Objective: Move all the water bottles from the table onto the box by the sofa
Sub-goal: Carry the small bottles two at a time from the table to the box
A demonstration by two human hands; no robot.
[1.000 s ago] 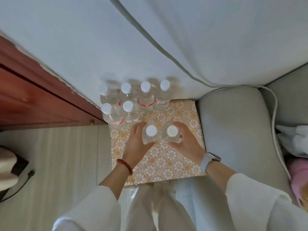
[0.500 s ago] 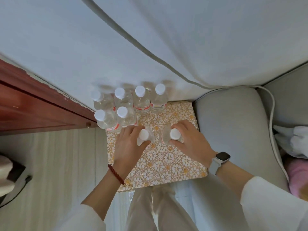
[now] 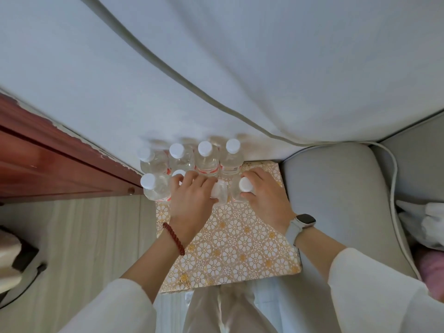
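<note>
Water bottles (image 3: 206, 159) (capped, clear) upright on box (image 3: 240, 246), hands gripping two

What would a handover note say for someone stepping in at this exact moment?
Left hand: wrapped around a water bottle, setting it into the second row on the patterned box.
Right hand: gripping another bottle just below its cap, next to the first.
On the box: six bottles stand upright near the wall, four in the back row and two in the front-left.
Done: six bottles placed, two more arriving.
Left: release both bottles. The table is out of view, so check it for remaining bottles.
</note>
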